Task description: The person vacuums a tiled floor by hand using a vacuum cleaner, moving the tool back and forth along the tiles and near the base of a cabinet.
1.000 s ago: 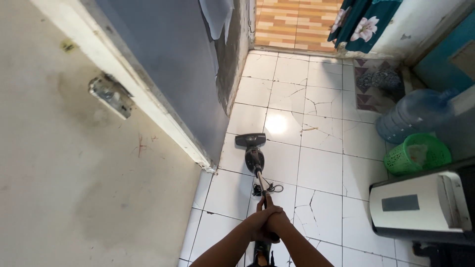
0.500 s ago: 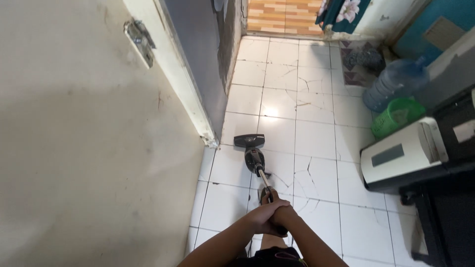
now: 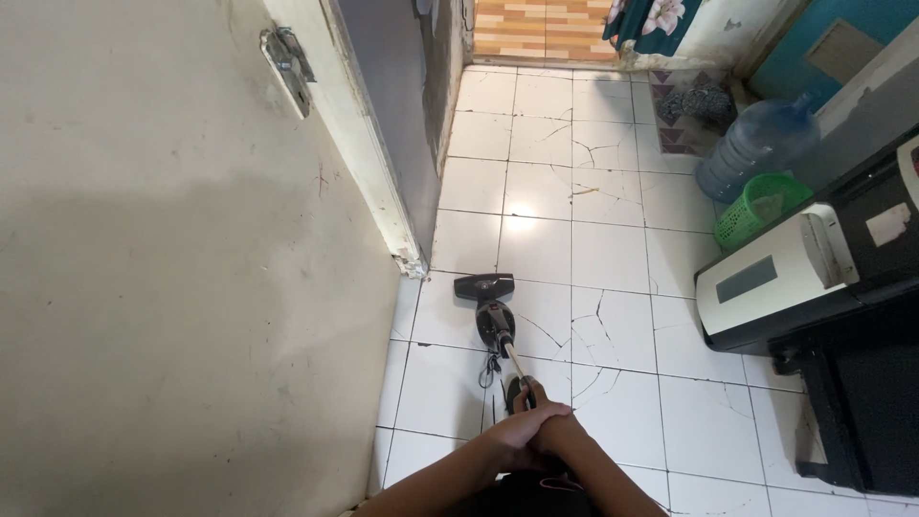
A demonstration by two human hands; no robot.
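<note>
While both hands clasp its handle, left hand [image 3: 517, 438] over right hand [image 3: 555, 433], stick vacuum [image 3: 491, 316] ahead (head on tiles [image 3: 613, 258]).

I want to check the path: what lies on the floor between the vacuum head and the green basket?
In the head view, only bare, cracked white floor tiles lie between the vacuum head and the green basket.

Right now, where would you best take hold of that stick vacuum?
At the top of its slim handle, from above and behind, where the left hand and right hand clasp it. The pole leans back from the floor head toward the person.
</note>
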